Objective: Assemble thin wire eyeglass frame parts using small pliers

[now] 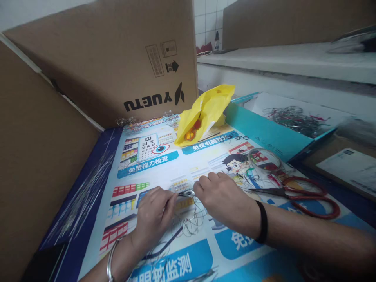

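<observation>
My left hand (154, 213) and my right hand (223, 197) meet over a printed poster (152, 156) that covers the table. Both pinch a small clear lens-like piece with a thin wire (185, 192) between their fingertips. A tangle of thin wires (188, 221) lies on the poster just below the hands. My left wrist wears a metal bangle, my right a black band.
Red-handled scissors (305, 194) lie right of my right hand, by a clear round ring (264, 158). A yellow plastic bag (205, 111) sits behind. A teal box (264, 131) holds more wire pieces (293, 119). Cardboard boxes (117, 58) wall the left and back.
</observation>
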{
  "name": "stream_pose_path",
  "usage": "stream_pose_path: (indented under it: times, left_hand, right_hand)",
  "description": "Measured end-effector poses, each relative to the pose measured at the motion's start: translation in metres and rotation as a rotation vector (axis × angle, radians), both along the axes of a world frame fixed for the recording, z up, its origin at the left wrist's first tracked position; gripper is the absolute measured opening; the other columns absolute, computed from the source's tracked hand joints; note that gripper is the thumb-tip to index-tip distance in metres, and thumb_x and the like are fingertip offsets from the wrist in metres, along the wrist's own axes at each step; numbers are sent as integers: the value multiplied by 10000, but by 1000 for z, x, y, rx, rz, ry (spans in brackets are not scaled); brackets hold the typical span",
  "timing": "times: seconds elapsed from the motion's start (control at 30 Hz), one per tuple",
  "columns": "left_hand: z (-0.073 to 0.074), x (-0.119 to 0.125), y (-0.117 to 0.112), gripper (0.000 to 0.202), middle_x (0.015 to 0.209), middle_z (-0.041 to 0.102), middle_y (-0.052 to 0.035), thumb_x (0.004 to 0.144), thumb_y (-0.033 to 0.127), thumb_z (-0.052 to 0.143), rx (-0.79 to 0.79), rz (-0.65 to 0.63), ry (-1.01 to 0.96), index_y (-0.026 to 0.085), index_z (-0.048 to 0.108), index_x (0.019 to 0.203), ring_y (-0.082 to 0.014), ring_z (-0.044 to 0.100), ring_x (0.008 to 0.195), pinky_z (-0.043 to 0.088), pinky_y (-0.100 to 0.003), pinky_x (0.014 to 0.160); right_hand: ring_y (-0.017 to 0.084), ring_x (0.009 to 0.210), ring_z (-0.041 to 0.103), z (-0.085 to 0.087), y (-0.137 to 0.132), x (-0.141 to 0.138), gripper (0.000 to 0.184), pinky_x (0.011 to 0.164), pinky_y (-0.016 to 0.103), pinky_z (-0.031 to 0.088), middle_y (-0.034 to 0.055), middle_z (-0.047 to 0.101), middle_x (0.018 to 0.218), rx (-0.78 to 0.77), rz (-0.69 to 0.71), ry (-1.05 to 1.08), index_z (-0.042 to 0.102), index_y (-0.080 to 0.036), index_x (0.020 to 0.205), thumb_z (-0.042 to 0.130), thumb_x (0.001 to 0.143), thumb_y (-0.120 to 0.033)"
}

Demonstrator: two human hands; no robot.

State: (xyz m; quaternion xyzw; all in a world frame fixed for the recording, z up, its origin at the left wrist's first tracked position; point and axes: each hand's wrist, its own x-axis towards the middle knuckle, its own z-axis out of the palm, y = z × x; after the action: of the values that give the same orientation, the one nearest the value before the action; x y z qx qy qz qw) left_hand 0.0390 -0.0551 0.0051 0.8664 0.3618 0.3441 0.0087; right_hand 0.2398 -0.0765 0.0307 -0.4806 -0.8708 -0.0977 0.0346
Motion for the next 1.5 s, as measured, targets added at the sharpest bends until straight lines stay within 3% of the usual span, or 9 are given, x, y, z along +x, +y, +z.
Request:
stream_pose_path:
  times: [0.3, 0.63, 0.87, 1.5]
  left_hand:
    - [-2, -1, 1, 124, 590, 532, -12, 836, 126, 535, -17, -33, 5, 147, 557, 716, -131, 462, 570, 355, -259, 557]
    - [2, -5, 8, 103, 670, 591, -21, 850, 124, 518, -124, -78, -69, 158, 558, 762, -137, 503, 635, 383, -262, 599]
    - [3, -5, 8, 80, 661, 592, -28, 840, 103, 520, -60, -152, -56, 154, 574, 813, -144, 489, 631, 389, -277, 608]
    - [3, 0, 1, 99, 618, 575, -15, 840, 113, 514, 15, -111, 13, 160, 565, 770, -139, 475, 596, 383, -271, 574]
  right_hand:
    - [201, 670, 517, -2, 3, 2, 54, 539, 294, 265, 81, 594, 764, -66, 18, 21, 556, -147, 818, 517, 798, -116]
    - [186, 683, 459, -3, 7, 14, 95, 575, 303, 206, 56, 568, 736, 58, -14, 64, 553, -168, 770, 498, 791, -93]
    - [197, 676, 453, 2, 6, 15, 108, 585, 318, 186, 47, 559, 716, 77, 23, 81, 554, -183, 757, 505, 780, -91]
    - [176, 648, 483, -4, 3, 12, 49, 546, 292, 189, 63, 583, 728, -17, 32, 89, 556, -160, 766, 550, 749, -114]
